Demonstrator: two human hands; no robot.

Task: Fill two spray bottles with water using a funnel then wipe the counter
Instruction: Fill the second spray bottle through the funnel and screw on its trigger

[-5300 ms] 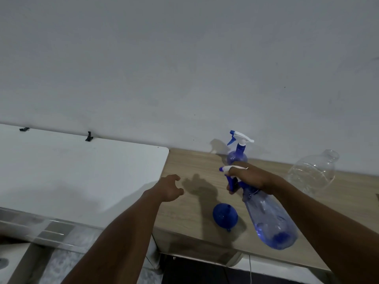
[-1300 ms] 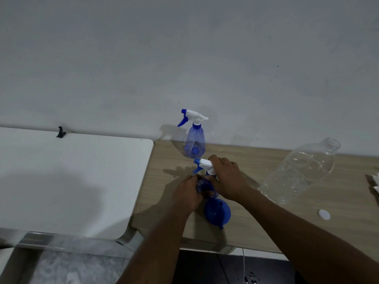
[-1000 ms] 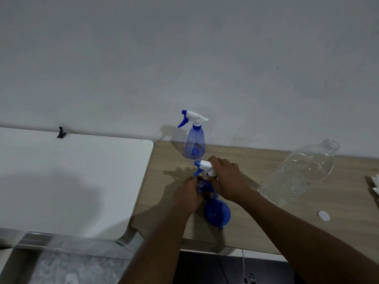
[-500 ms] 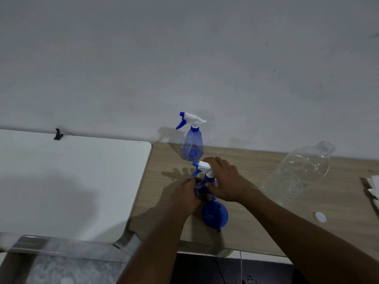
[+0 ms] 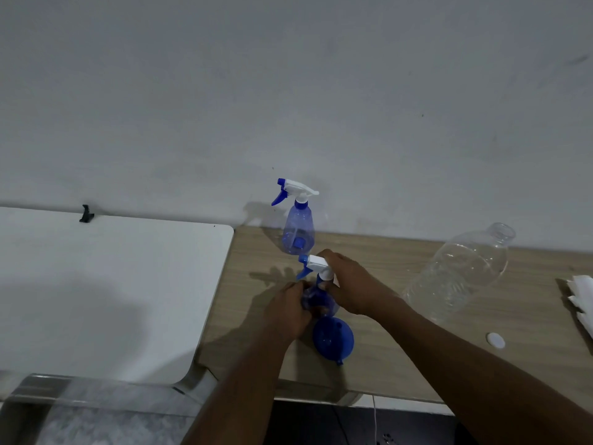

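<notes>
Change: since a few seconds back the near spray bottle (image 5: pixel 319 303) has come down upright onto the tabletop (image 5: pixel 256 316).
Left hand (image 5: pixel 290 311): fingers wrapped round its body.
Right hand (image 5: pixel 351 285): fingers closed on the trigger head (image 5: pixel 316 266), likely unscrewing it before filling.
Second spray bottle (image 5: pixel 298 229): by the wall, capped.
Funnel (image 5: pixel 333 342): lying just beside the hands.
Around: open water bottle (image 5: pixel 459 277), its cap (image 5: pixel 495 340), tissues (image 5: pixel 582 300); nothing blocks.

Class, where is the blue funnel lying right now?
The blue funnel lies on the wooden counter near its front edge, just in front of the spray bottle held in both hands.
</notes>
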